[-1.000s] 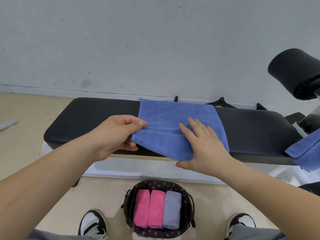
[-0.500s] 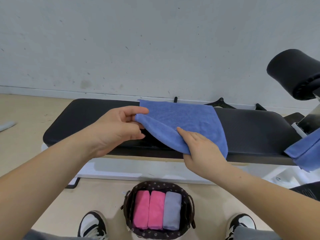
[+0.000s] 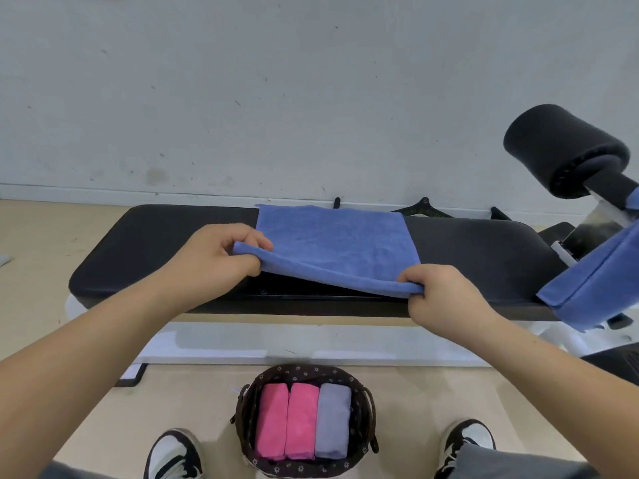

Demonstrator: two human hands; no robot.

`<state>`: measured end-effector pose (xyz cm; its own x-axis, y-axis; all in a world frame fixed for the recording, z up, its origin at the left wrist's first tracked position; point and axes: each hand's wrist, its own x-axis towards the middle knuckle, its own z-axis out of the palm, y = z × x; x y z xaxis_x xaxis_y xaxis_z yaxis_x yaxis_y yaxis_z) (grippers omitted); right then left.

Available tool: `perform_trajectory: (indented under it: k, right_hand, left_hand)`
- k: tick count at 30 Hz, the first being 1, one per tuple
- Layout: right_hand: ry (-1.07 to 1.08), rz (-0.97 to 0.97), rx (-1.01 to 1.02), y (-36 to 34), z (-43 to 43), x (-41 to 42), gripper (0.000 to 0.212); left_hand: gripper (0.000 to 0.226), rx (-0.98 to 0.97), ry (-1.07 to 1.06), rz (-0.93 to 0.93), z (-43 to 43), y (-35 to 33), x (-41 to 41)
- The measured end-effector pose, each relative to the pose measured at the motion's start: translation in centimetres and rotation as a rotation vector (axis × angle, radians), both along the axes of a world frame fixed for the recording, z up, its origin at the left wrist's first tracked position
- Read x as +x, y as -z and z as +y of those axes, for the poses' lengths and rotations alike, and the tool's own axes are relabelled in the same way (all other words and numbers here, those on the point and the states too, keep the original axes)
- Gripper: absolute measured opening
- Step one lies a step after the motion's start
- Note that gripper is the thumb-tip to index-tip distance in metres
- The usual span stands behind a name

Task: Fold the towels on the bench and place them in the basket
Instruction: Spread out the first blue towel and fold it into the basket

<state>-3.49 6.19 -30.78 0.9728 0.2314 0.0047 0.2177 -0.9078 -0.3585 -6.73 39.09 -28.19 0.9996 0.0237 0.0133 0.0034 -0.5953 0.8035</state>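
A blue towel (image 3: 332,243) lies folded on the black bench (image 3: 155,243), its near edge lifted off the pad. My left hand (image 3: 214,261) pinches the near left corner between thumb and fingers. My right hand (image 3: 439,295) grips the near right corner at the bench's front edge. On the floor between my feet stands a dark patterned basket (image 3: 361,388) holding two folded pink towels (image 3: 288,421) and a lilac one (image 3: 332,420) side by side.
A second blue towel (image 3: 594,281) hangs over the bench frame at the right, below a black foam roller (image 3: 563,146). A white wall runs behind the bench. My two shoes (image 3: 173,454) flank the basket on the tan floor.
My right hand slid from the towel's middle to its near right corner and took hold. My left hand kept the left corner. The near edge now hangs raised between both hands.
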Motion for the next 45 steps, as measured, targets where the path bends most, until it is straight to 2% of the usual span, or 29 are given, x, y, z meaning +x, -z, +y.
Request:
perform_trajectory:
  k: [3,6,9,14,21,25,28,32,35,39,42,45]
  right_hand:
    - [0.018,0.094,0.090,-0.9,-1.2,0.0,0.033]
    - [-0.033,0.210,0.066,-2.4,-1.9,-0.3,0.024]
    - [-0.052,0.311,0.087,-3.4,-2.5,-0.3,0.018]
    - [0.110,0.432,0.435,-3.9,-3.4,1.1,0.005]
    - [0.359,0.274,0.808,-1.4,-2.3,5.5,0.020]
    - [0.404,0.267,0.660,0.4,-1.7,8.0,0.021]
    - [0.428,0.267,0.608,1.1,-1.6,9.5,0.029]
    - [0.424,0.196,0.504,1.9,-1.6,10.7,0.027]
    - [0.403,0.152,0.435,2.5,-1.7,11.2,0.033]
    - [0.375,0.107,0.380,2.7,-1.6,11.5,0.032]
    - [0.376,0.051,0.361,2.7,-1.7,11.4,0.022]
    - [0.362,-0.061,0.238,2.3,-1.5,10.7,0.023]
  left_hand:
    - [0.014,-0.056,0.058,0.119,0.2,0.3,0.0]
    - [0.017,-0.048,0.105,0.125,-0.4,-0.4,-0.4]
    - [0.018,-0.128,0.126,0.148,-0.8,-1.0,-0.6]
    - [0.018,-0.201,0.051,0.186,-0.5,-0.6,0.3]
    - [0.014,-0.198,-0.182,0.103,0.1,1.2,4.1]
    - [0.014,-0.142,-0.234,0.157,0.2,3.1,6.3]
    - [0.027,-0.067,-0.260,0.225,-0.1,4.0,7.7]
    - [0.031,0.085,-0.261,0.192,-0.2,4.3,9.3]
    - [0.028,0.174,-0.250,0.176,-0.1,4.5,10.1]
    - [0.023,0.258,-0.237,0.184,-0.5,4.4,10.8]
    - [0.021,0.347,-0.246,0.180,-0.7,4.0,10.8]
    - [0.036,0.471,-0.272,0.190,-0.8,3.2,10.3]
